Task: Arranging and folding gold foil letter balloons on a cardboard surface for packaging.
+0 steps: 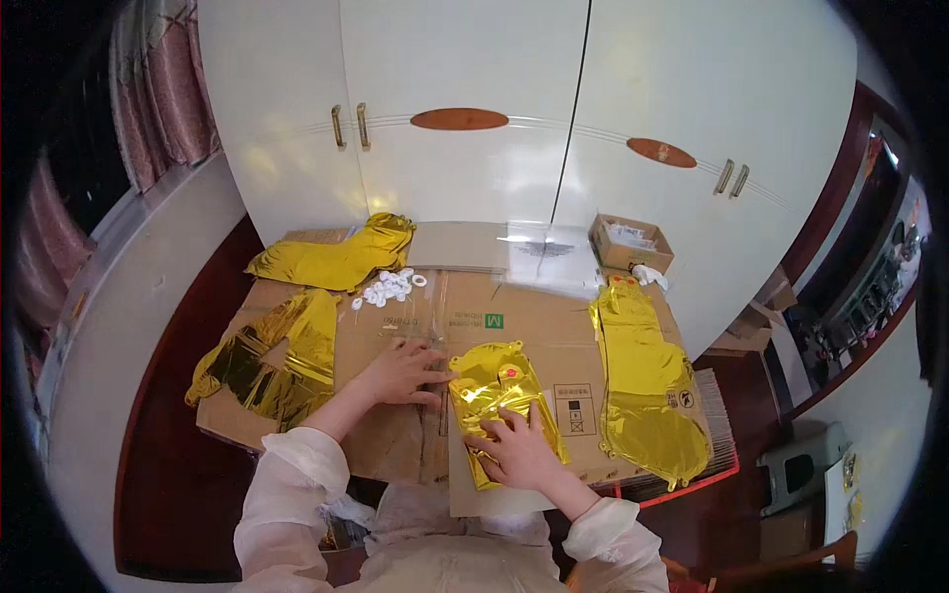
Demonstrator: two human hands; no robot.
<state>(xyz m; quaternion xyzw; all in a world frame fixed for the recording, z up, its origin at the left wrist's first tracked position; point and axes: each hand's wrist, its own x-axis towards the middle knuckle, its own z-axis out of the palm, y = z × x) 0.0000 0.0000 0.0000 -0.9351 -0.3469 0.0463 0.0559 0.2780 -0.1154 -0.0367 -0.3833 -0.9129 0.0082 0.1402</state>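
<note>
A flat, folded gold foil balloon [484, 381] with small tabs and a red spot lies in front of me, on a thin board [473, 502] at the table's near edge. My right hand [521, 453] rests on the foil's lower part, fingers spread and pressing flat. Just left of the balloon, my left hand [403, 376] lies on the cardboard [395, 445] with its fingers apart. Its fingertips come close to the foil's left edge; whether they touch it I cannot tell.
More gold foil balloons lie at the left [306, 346], far left [336, 259] and right [643, 385]. White rings [388, 288] are heaped at the back, near a clear plastic sheet [554, 259]. A small carton [631, 243] stands back right. White cupboards [465, 59] rise behind.
</note>
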